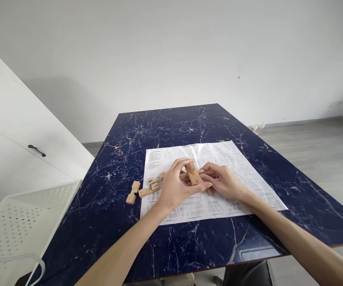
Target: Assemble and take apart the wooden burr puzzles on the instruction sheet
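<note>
My left hand [175, 184] is closed around a notched wooden puzzle piece [195, 178], its thumb along the near side and its fingers over the top. A second wooden bar crosses that piece, and its right end [201, 171] meets the fingertips of my right hand [223, 182], which are pinched together. Part of the joined pieces is hidden behind my fingers. Left of my left hand lie loose notched wooden pieces [143, 193], some marked with numbers. One more notched piece [133, 192] rests on the tabletop just off the paper.
Under my hands a creased printed instruction sheet [219, 155] is spread on the dark blue marbled table [165, 123]. To the left stand a white cabinet [16, 119] and a white perforated bin [19, 222] with a white cable [13, 258]. A pale wall rises behind the table.
</note>
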`<action>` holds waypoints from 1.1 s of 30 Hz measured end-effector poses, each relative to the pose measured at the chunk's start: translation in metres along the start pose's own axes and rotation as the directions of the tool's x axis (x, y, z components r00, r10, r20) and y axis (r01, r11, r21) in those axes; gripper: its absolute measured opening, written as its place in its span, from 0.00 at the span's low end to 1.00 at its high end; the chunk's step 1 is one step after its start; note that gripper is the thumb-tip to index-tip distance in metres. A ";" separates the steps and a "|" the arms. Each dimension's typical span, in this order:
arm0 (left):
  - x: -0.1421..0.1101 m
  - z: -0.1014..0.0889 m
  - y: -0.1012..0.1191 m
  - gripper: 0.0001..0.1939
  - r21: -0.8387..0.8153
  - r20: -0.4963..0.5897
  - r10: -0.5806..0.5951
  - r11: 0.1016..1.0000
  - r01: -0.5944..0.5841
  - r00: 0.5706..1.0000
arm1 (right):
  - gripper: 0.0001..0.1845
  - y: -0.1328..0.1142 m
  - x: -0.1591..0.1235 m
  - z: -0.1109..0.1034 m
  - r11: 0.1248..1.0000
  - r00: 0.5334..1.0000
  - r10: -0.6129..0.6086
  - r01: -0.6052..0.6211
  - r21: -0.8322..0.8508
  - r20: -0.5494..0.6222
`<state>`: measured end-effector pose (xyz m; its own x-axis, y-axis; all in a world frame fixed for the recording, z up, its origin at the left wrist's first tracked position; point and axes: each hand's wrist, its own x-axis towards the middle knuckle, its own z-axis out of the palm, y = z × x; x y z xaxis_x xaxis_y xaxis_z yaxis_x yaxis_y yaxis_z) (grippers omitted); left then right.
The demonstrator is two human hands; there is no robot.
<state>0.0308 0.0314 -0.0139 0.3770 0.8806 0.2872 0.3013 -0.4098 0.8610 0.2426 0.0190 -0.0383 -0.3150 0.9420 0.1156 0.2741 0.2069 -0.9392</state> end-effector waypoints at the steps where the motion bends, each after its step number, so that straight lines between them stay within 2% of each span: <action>1: 0.000 0.000 0.000 0.31 0.002 -0.005 -0.002 1.000 0.002 1.000 | 0.14 -0.001 0.000 0.001 1.000 1.000 -0.003 0.003 -0.023 -0.017; 4: 0.000 0.000 0.000 0.31 0.013 0.000 -0.002 1.000 0.002 1.000 | 0.15 0.000 0.000 0.002 0.998 1.000 -0.005 0.004 -0.063 -0.013; 7: 0.000 -0.001 0.001 0.33 0.001 0.037 0.006 1.000 -0.006 0.999 | 0.16 0.000 0.000 -0.001 0.999 0.999 0.017 -0.015 -0.036 0.039; 10: 0.001 -0.002 0.003 0.34 -0.006 0.071 0.042 0.999 -0.042 0.997 | 0.19 -0.002 0.000 -0.008 1.000 0.999 -0.006 0.006 -0.006 0.042; 13: -0.001 0.000 0.003 0.37 0.081 0.073 0.095 0.992 -0.101 0.993 | 0.27 -0.006 -0.001 -0.012 0.996 0.996 -0.058 0.054 0.068 0.064; 15: -0.004 0.003 0.002 0.39 0.182 0.071 0.133 0.973 -0.144 0.989 | 0.30 -0.008 -0.002 -0.010 0.995 0.990 -0.102 0.099 0.033 0.092; 17: -0.007 0.008 0.003 0.40 0.283 0.073 0.189 0.938 -0.202 0.979 | 0.29 -0.010 -0.002 -0.004 0.984 0.988 -0.130 0.140 -0.108 0.088; 20: -0.009 0.015 0.005 0.36 0.395 0.069 0.275 0.875 -0.279 0.959 | 0.26 -0.010 -0.001 0.005 0.959 0.992 -0.119 0.124 -0.257 0.035; 24: -0.010 0.019 0.007 0.31 0.476 0.064 0.324 0.822 -0.314 0.944 | 0.23 -0.009 -0.001 0.011 0.956 0.993 -0.116 0.115 -0.272 0.009; 33: -0.008 0.020 0.006 0.35 0.535 0.100 0.355 0.769 -0.351 0.930 | 0.18 -0.008 -0.002 0.015 0.972 0.993 -0.103 0.089 -0.219 -0.055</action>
<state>0.0467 0.0175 -0.0195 0.5452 0.6494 0.5301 0.5676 -0.7513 0.3366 0.2274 0.0118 -0.0355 -0.2907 0.9289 0.2296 0.4375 0.3425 -0.8315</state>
